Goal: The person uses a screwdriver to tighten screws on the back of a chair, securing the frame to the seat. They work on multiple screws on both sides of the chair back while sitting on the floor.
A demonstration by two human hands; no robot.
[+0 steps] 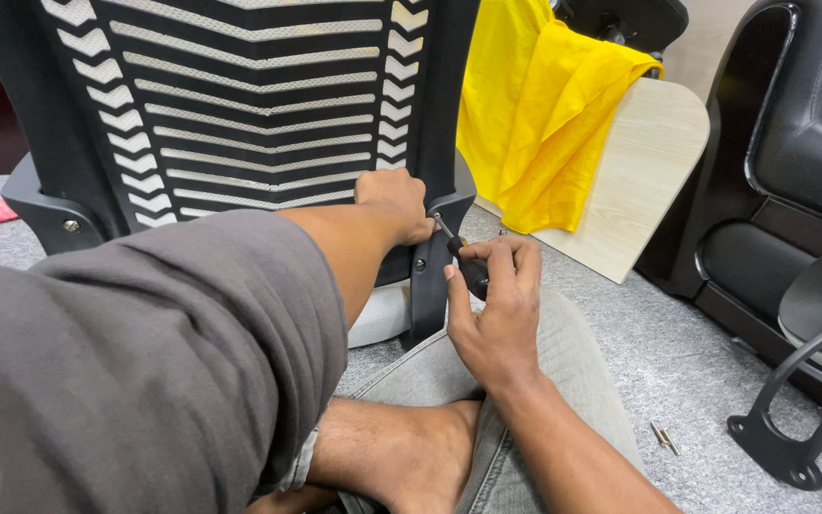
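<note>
Grey carpet [649, 343] below — right hand [497, 314] grips a screwdriver [468, 266], left hand [394, 202] clutches the chair back [240, 114].

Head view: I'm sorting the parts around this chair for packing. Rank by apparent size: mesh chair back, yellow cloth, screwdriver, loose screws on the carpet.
1. Mesh chair back, by far the largest, though nearest the camera.
2. Yellow cloth.
3. Screwdriver, mostly hidden in the right hand.
4. Loose screws, smallest.
</note>
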